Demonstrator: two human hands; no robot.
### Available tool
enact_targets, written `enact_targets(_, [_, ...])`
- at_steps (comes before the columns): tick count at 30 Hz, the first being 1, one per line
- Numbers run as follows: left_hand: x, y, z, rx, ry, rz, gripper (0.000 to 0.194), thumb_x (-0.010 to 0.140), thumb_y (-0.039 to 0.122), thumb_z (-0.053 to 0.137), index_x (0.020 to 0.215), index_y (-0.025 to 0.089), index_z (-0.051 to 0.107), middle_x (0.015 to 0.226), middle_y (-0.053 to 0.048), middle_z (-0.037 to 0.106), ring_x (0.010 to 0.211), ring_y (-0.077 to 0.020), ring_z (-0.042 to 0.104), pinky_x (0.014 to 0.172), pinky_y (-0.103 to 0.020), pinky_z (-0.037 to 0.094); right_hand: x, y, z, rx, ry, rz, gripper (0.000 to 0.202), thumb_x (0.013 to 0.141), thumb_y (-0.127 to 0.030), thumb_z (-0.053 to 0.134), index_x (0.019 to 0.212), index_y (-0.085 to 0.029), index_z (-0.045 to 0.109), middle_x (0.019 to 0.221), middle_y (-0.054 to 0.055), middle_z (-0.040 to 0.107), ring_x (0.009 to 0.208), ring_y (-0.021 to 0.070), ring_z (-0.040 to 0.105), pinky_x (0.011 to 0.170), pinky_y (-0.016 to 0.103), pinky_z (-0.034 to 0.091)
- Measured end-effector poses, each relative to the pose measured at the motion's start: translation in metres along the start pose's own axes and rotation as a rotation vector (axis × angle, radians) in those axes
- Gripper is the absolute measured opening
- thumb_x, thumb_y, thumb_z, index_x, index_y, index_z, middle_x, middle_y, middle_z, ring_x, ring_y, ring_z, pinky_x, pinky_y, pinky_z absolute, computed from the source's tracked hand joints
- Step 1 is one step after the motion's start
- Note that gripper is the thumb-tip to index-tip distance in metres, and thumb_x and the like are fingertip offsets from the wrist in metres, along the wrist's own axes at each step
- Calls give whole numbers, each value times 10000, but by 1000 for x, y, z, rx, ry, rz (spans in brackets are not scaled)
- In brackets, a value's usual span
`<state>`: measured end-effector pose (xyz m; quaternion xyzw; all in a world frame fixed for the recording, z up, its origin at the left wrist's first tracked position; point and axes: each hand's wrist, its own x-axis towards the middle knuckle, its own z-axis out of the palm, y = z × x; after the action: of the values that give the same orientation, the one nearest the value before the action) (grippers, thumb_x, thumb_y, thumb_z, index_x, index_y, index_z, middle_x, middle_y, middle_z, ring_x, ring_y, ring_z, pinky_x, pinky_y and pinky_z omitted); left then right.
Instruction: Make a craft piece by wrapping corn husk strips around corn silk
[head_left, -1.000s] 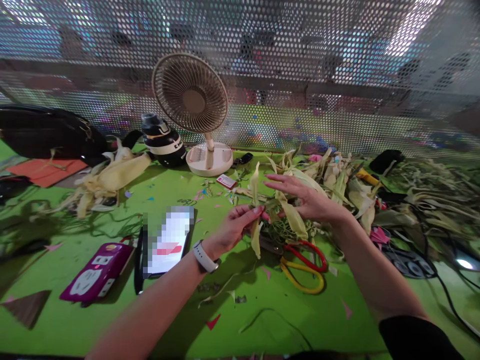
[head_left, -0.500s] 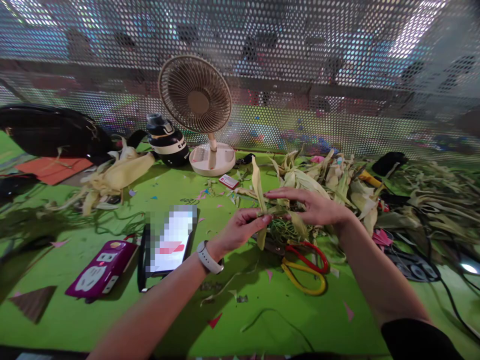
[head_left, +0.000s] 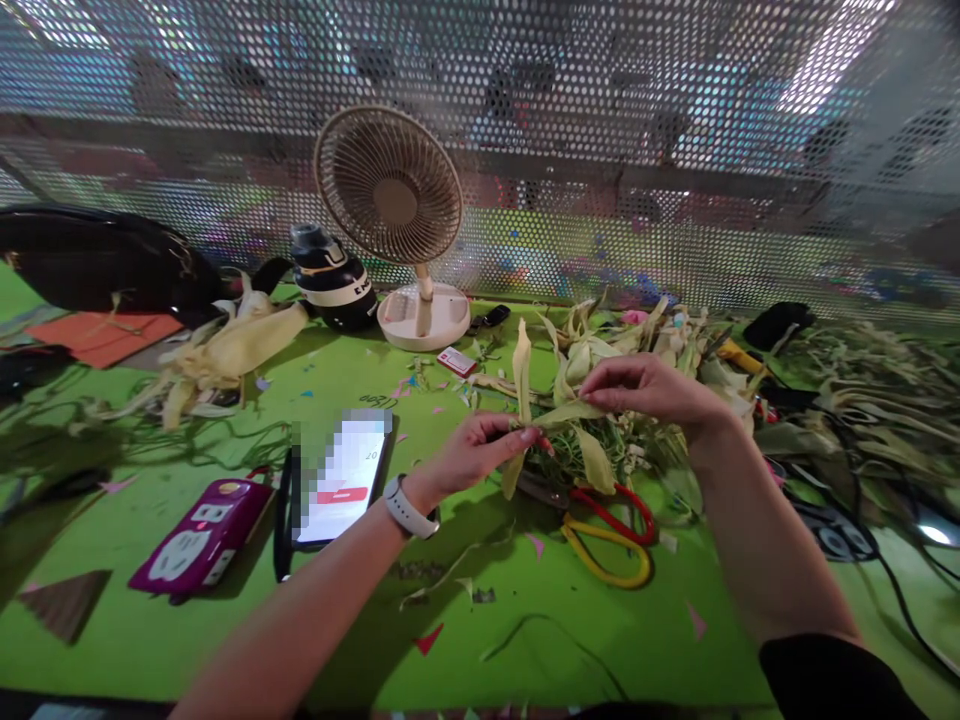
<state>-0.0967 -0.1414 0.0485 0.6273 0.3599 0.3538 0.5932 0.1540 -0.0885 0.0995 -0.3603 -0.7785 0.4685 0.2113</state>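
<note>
Left hand [head_left: 486, 447] is pinching crossed, pale-yellow husk strips [head_left: 522, 368] over a lime-green tabletop [head_left: 600, 645], fingertips [head_left: 529, 437] partly hiding the crossing, right hand [head_left: 646, 390] pinching one strip's outer end, red-and-yellow-handled scissors [head_left: 568, 524] lying below, blade tips hidden.

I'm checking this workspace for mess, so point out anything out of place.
Small coloured scraps litter the green table, looking like uncleared offcuts. The scissors lie partly hidden by tangled greenery, so they seem carelessly placed. Nothing looks clearly broken.

Pale-green husk strip [head_left: 564, 412], red-and-yellow-handled scissors [head_left: 582, 496], bright green tabletop [head_left: 360, 640].
</note>
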Motion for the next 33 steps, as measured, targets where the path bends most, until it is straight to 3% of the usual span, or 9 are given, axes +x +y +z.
enact_targets(5, [1,0,-2,24,-14,-50,356,745,475,653,786,134,747,753,-49,691,671,-126,562,610,-228,433,1,1,-1,95,209,20,244,738,-375,719,852,-162,688,660,-9,606,549,80,533,495,211,441])
enact_targets(8, [3,-2,-1,103,41,-63,341,761,458,635,772,135,742,599,-6,598,553,-90,454,506,-209,330,4,3,2,173,353,31,246,696,-352,760,841,-167,689,642,-19,597,506,68,511,455,201,425])
enact_targets(13, [7,-7,-1,6,127,-93,323,748,453,653,797,148,745,516,24,476,489,-70,309,457,-228,174,7,0,8,410,440,44,229,634,-304,802,779,-176,680,693,-15,616,506,62,521,431,187,445])
enact_targets(18, [9,-8,1,-139,167,-148,327,703,463,703,760,141,731,488,49,391,460,-55,238,450,-236,115,4,-3,15,529,392,-43,208,633,-253,796,799,-205,682,771,-7,623,624,101,599,577,241,541])
enact_targets(24, [8,-11,2,-282,130,-159,272,664,386,754,807,156,737,596,13,546,492,-57,310,468,-234,169,-1,-6,20,546,254,-223,206,661,-251,793,844,-242,699,965,8,601,783,123,615,722,289,555])
enact_targets(30, [7,-10,1,-308,56,-169,331,681,405,738,887,146,739,656,3,565,527,-51,334,487,-225,189,-4,-8,22,489,255,-249,188,731,-391,738,845,-243,714,1002,26,648,656,98,603,620,283,546])
enact_targets(33, [7,-8,4,-307,62,-180,316,673,390,749,858,135,731,633,9,549,518,-47,341,477,-219,194,-6,-13,25,453,173,-218,248,801,-451,652,886,-226,710,873,34,695,597,109,619,540,265,534])
